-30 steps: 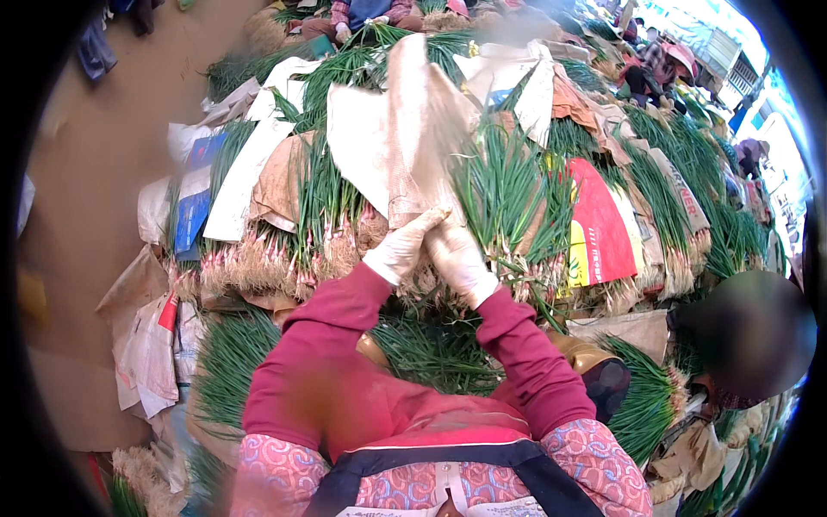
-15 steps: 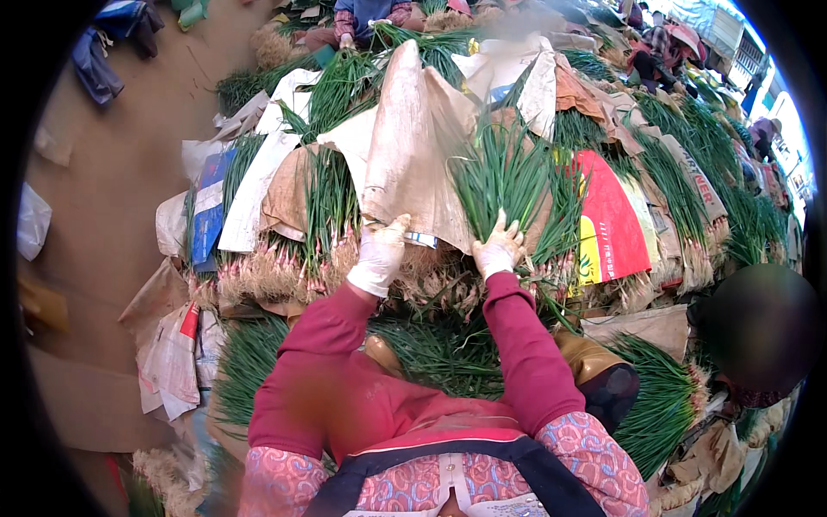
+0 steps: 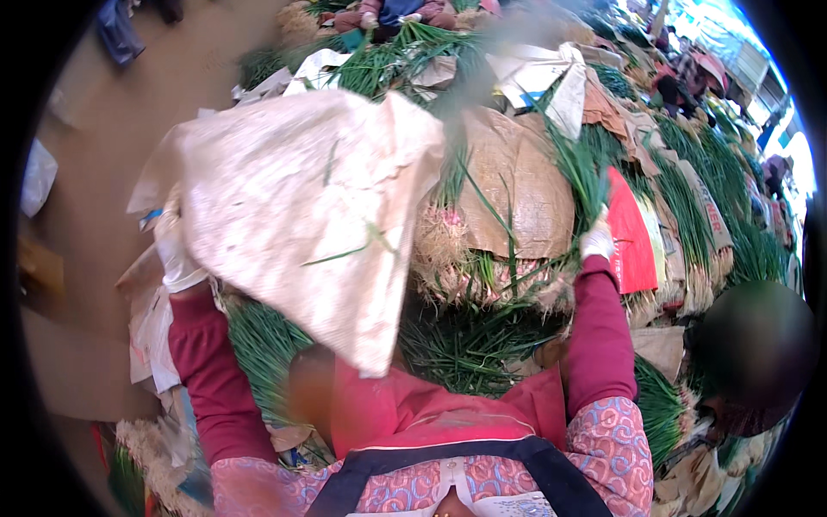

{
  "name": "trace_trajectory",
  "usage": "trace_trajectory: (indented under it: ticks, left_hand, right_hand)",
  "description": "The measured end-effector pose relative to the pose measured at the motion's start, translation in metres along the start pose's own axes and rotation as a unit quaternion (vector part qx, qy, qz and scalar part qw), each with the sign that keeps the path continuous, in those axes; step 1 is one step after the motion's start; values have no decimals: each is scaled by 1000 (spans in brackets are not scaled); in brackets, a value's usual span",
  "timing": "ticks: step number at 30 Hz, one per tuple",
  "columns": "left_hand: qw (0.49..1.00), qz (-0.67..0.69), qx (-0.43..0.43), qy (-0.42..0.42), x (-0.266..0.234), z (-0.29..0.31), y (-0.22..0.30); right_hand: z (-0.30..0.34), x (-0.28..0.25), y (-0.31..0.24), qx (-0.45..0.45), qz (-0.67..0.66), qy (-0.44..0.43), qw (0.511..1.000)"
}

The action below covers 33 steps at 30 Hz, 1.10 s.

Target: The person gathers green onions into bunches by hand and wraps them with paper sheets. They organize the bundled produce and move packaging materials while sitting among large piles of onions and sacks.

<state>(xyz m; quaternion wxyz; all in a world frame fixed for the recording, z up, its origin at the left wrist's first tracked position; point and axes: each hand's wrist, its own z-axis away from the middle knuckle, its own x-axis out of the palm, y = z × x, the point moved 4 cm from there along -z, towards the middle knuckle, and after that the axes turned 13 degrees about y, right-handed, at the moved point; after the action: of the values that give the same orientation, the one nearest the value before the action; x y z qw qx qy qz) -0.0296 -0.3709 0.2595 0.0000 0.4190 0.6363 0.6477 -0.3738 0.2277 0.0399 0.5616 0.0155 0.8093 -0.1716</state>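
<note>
My left hand (image 3: 178, 250), in a whitish glove, grips the edge of a large cream woven sack (image 3: 301, 189). The sack is spread in the air at the left, blurred by motion, with a few loose green leaves on it. It hides part of the pile behind. My right hand (image 3: 597, 239), also gloved, is closed around green scallion leaves (image 3: 581, 172) beside a red sack (image 3: 627, 233). Between my hands a brown sack (image 3: 517, 181) lies over scallions, whose pinkish bulbs and pale roots (image 3: 543, 293) show along its near edge.
Loose scallions (image 3: 469, 353) lie in front of my body, and another bundle (image 3: 267, 345) at the left. Rows of sack-covered scallions (image 3: 698, 198) run off to the right. Another person's hands (image 3: 370, 19) are at the far side. Brown floor (image 3: 112, 215) extends at the left.
My left hand has swung left with the cream sack, baring the brown sack beneath. My right hand has moved right, and the leaves there have shifted right with it.
</note>
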Motion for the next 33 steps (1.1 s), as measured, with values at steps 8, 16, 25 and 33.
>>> trace_trajectory:
  ticks: [8, 16, 25, 33]
  left_hand:
    - [880, -319, 267, 230, -150, 41, 58]
    - [984, -59, -166, -2, -16, 183, -35]
    - [948, 101, -299, -34, -14, 204, -44]
    - [982, -146, 108, -44, -44, 268, -17]
  right_hand:
    - [52, -42, -41, -162, -141, 90, 973]
    - [269, -159, -252, -527, -457, -75, 713]
    - [285, -191, -274, -671, -409, 6, 618]
    - [279, -211, -301, -514, -462, -61, 720]
